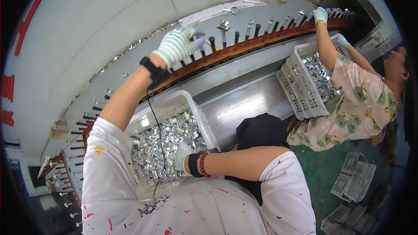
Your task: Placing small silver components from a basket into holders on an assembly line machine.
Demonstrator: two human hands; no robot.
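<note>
My left hand [177, 45], in a striped glove, reaches to a long row of upright black and red posts. Its thumb and fingers are closed around a shiny metal piece [198, 35] at a post top; the fingers partly hide its shape. Down in a white plastic basket [186, 100], my right hand [183, 156], also gloved, rests among small shiny metal parts [161, 146]. Its fingertips are sunk between the parts, so I cannot tell what they grip. Beside the left hand, a metal part [224, 27] sits on top of another post.
At the right a co-worker [352, 100] in gloves works on the same row of posts [257, 32], next to another basket [300, 82] of metal parts. A metal tray [248, 100] lies between the baskets. Grey crates [355, 176] lie on the green floor.
</note>
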